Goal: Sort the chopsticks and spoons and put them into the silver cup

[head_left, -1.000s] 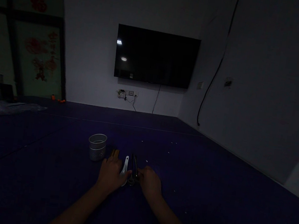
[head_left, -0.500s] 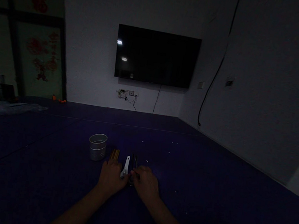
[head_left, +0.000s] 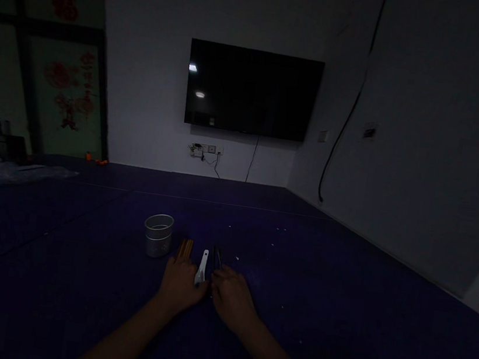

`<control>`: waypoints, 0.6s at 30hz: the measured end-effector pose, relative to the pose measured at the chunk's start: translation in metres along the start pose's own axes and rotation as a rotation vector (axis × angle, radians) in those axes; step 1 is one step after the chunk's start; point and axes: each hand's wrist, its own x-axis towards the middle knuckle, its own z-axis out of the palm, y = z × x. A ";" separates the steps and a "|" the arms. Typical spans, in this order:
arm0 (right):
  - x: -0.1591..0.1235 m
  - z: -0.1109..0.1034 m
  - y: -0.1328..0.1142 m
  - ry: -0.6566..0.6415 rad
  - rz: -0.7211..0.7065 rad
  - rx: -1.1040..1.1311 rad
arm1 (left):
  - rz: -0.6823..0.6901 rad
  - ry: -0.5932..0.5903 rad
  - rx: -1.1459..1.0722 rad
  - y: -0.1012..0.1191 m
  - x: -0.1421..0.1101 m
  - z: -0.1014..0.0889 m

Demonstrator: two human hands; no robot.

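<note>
My left hand is closed over a bundle of wooden chopsticks, whose far ends stick out past the fingers. Its thumb reaches right, by the lower end of a white soup spoon lying between the hands. My right hand curls over slender dark-handled utensils; their lower ends are hidden, and I cannot make out their exact kind. Left of the chopsticks, a silvery metal cup stands upright, apart from both hands.
All this rests on a dark blue surface with small white specks. Clear plastic sheeting lies at the far left, and small orange objects sit by the wall. A television hangs above, with a black cable to its right.
My right fingers have settled lower over the dark-handled utensils and the thumb has drawn back slightly. The left hand stays at the chopsticks. The view has shifted very slightly.
</note>
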 end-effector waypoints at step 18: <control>0.005 0.014 0.000 0.032 -0.011 0.087 | -0.028 0.019 0.050 -0.013 0.007 0.003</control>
